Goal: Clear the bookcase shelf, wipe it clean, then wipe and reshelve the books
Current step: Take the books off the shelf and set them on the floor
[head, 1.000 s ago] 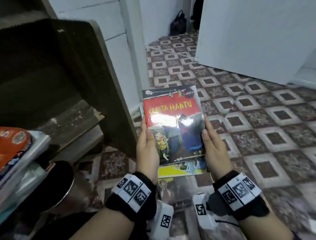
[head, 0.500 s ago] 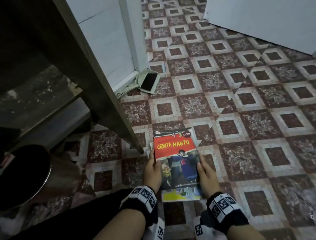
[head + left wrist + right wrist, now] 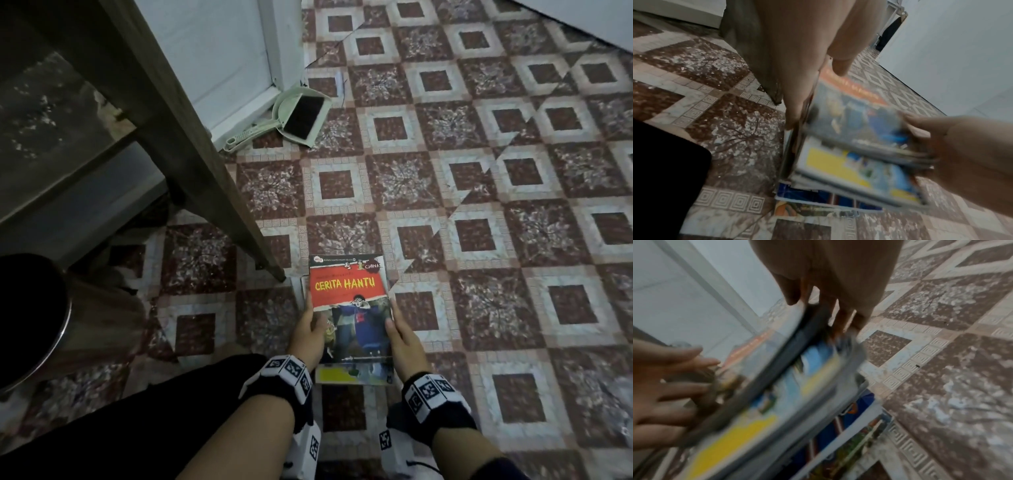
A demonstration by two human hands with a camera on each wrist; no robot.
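Note:
I hold a book with a red "CERITA HANTU" cover (image 3: pixel 351 308) flat, low over a stack of books on the floor. My left hand (image 3: pixel 308 329) grips its left edge, thumb on the cover. On the right edge my right hand (image 3: pixel 404 342) does the same. A yellow-covered book (image 3: pixel 342 375) tops the stack and peeks out beneath it. The left wrist view shows the held book (image 3: pixel 855 116) blurred, with the yellow cover (image 3: pixel 849 165) and a blue one (image 3: pixel 818 198) beneath. Whether the held book touches the stack I cannot tell. The bookcase's dark side panel (image 3: pixel 178 137) stands at left.
A pale green dustpan with a black brush (image 3: pixel 298 116) lies by the white wall at the back. A metal bin with a black lid (image 3: pixel 51 325) stands at the left edge. My dark-clothed leg (image 3: pixel 137 411) lies beside the stack. Patterned floor tiles (image 3: pixel 479 205) spread to the right.
Both hands have brought the red book down from beside the shelf to just over the stack on the floor. My view has tilted down and the dustpan has come into sight.

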